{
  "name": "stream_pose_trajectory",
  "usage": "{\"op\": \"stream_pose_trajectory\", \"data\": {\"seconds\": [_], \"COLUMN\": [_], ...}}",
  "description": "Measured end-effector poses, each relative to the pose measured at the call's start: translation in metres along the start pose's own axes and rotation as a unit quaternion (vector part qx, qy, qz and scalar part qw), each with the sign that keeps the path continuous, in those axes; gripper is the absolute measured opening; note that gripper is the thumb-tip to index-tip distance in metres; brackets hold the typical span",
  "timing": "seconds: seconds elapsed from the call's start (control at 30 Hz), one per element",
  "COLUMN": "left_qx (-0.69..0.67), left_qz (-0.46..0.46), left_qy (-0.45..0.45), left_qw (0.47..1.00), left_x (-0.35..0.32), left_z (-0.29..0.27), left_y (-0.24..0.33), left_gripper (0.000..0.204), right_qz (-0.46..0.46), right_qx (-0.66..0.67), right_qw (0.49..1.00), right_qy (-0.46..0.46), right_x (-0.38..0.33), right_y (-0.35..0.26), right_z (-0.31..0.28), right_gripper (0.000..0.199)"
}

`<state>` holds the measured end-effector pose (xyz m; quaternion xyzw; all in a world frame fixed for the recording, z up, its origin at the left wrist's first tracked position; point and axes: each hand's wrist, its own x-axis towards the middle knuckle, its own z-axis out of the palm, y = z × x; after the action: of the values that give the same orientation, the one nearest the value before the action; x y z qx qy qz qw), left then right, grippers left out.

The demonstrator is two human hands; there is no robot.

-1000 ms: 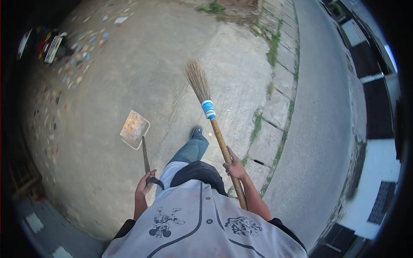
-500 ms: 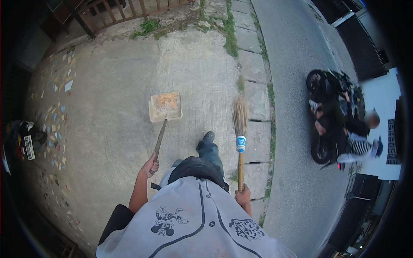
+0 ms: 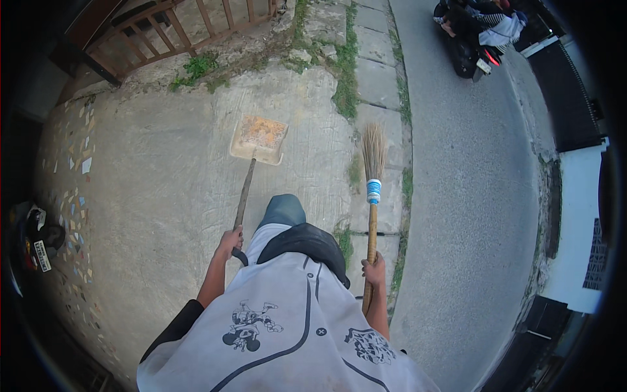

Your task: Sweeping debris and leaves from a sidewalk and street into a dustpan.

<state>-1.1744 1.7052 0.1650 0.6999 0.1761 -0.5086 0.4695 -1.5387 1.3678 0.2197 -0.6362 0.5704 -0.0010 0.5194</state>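
My left hand (image 3: 230, 242) is closed round the dark stick handle of a dustpan. The dustpan (image 3: 259, 138) is a pale, worn scoop with a rusty orange patch, held out in front of me over the concrete. In my right hand (image 3: 374, 269) is the wooden handle of a stick broom, with the fingers wrapped round it. The broom (image 3: 374, 153) points forward, its thin tan bristles bound by a blue and white band. Whether the bristles or the pan touch the ground I cannot tell.
A brown railing (image 3: 176, 32) stands at the far left, with weeds (image 3: 196, 68) beside it. Concrete drain slabs (image 3: 377, 85) edged with grass run along the asphalt road (image 3: 467, 196). A motorcycle with riders (image 3: 480, 32) is at the far right. Another parked motorcycle (image 3: 36, 238) stands at left.
The motorcycle with riders has moved ahead along the road. I have stepped forward, so the railing and weeds appear closer. Both hands keep their holds; the broom is raised a little higher in view.
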Motion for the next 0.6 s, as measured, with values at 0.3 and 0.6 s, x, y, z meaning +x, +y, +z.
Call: {"op": "stream_pose_trajectory", "data": {"seconds": [0.3, 0.6], "left_qx": [-0.028, -0.085], "left_qz": [-0.009, -0.016], "left_qy": [0.031, 0.009], "left_qw": [0.999, 0.996], "left_x": [0.196, 0.332], "left_z": [0.179, 0.343], "left_y": [0.211, 0.455], "left_gripper": [0.039, 0.034], "right_qz": [0.052, 0.005], "right_qx": [0.038, -0.061], "right_qw": [0.998, 0.998], "right_qy": [-0.028, -0.012], "right_x": [0.290, 0.521], "right_y": [-0.150, -0.266], "right_z": [-0.066, -0.162], "right_gripper": [0.040, 0.036]}}
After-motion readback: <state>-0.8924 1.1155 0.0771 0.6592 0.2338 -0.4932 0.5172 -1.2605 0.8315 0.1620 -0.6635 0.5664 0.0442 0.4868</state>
